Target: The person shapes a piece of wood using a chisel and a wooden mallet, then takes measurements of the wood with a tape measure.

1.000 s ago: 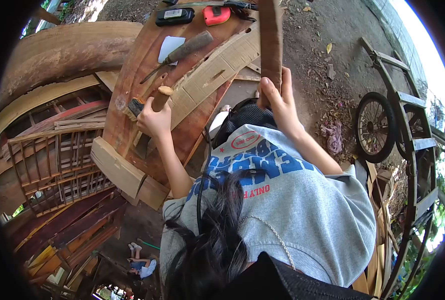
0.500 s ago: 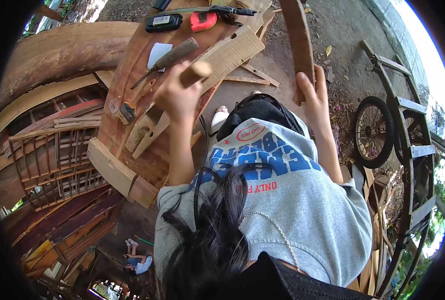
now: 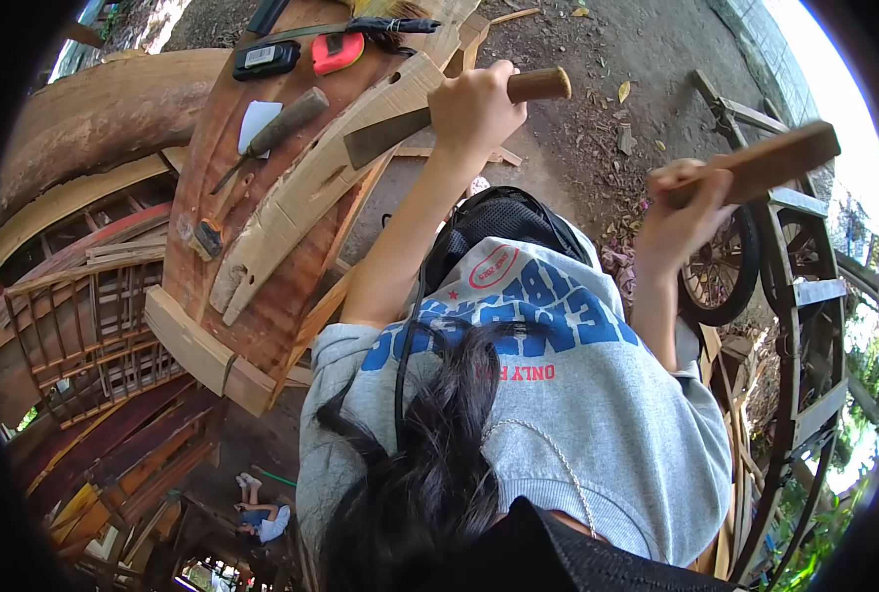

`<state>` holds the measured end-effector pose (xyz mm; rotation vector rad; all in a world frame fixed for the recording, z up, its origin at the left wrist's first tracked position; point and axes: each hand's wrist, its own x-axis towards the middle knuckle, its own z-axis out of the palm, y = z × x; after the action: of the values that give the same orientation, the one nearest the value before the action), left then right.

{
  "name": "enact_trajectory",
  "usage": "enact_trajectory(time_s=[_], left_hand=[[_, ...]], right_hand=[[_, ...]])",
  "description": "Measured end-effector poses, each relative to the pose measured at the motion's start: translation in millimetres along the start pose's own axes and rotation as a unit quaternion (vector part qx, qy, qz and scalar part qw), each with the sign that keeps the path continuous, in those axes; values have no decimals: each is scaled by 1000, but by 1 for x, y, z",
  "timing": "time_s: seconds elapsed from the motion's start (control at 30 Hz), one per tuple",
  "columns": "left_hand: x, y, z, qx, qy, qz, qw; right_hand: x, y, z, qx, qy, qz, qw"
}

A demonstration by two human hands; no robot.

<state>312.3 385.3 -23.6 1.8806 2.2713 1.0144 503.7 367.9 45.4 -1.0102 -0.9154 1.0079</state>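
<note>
My left hand (image 3: 474,104) is closed around the wooden handle of a chisel (image 3: 400,126). Its flat blade lies across a pale curved wood piece (image 3: 301,197). That piece rests on a reddish board (image 3: 202,187) slanting away to the left. My right hand (image 3: 681,202) grips a brown wooden bat (image 3: 770,160), held out to the right, well away from the chisel. My grey sweatshirt and dark hair fill the lower middle of the view.
On the board lie a second wooden-handled tool (image 3: 281,123), white paper (image 3: 255,125), a black tape measure (image 3: 267,59), a red one (image 3: 338,51) and a small brush (image 3: 207,237). A cart wheel (image 3: 716,281) and wooden frame (image 3: 804,286) stand right; lattice panels (image 3: 94,326) left.
My left hand lifted the chisel off the board's lower left and carried it up and right onto the pale piece. My right hand swung the bat from upright out to the right.
</note>
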Motion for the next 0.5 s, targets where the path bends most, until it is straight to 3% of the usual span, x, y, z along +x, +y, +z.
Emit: enact_trajectory(time_s=[0.03,0.07,0.1,0.17,0.23,0.37,0.4,0.43,0.5], left_hand=[[-2,-2,-2,-2,8,-7,1000],[-3,-3,-6,38,-4,-25,999],[-6,-11,-10,40,-3,-28,999],[-16,-35,-18,57,26,-70,996],[-27,-48,-30,68,29,-71,995],[-45,-54,-45,75,23,-83,993],[-47,-54,-47,72,23,-87,993],[-48,-57,-49,74,26,-87,993],[-57,-64,-53,116,-11,-120,986]], right_hand=[[-22,16,-3,-35,-58,33,997],[-39,19,-9,-51,-146,210,965],[-50,18,-14,-66,-227,379,895],[-39,9,-20,-149,-240,347,894],[-17,7,-26,-154,-172,229,945],[-25,11,1,10,-52,96,994],[-50,22,-7,-99,-129,118,980],[-72,21,-4,-129,-272,179,937],[-97,26,-8,-282,-353,215,866]])
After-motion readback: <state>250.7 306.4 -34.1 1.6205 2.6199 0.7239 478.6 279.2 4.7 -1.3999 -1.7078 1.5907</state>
